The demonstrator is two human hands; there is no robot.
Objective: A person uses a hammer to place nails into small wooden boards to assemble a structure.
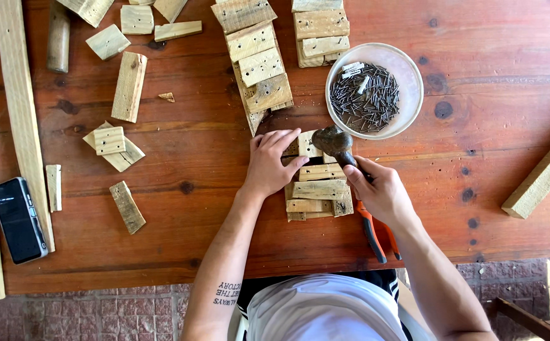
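So from my head cam I'm looking straight down at a reddish-brown wooden plank table [477,189]. My left hand [270,165] is lying flat with the fingers spread and only slightly curled, pressing down on the left edge of a small stack of pale rough wooden slats [318,189] near the front of the table. It isn't gripping anything, just holding the stack steady. My right hand [381,192] is closed around the handle of a dark, worn metal-headed hammer [333,141], and the hammer head sits over the top end of that stack, right by my left fingertips.

Just beside my right wrist there's a pair of orange-handled pliers [376,232] lying on the table. A round clear plastic bowl full of small dark nails [374,90] sits just behind the hammer head. More loose pale wood offcuts [259,63] are piled further back, and a black smartphone [19,219] rests on long pale wooden battens [25,113] at the far left.
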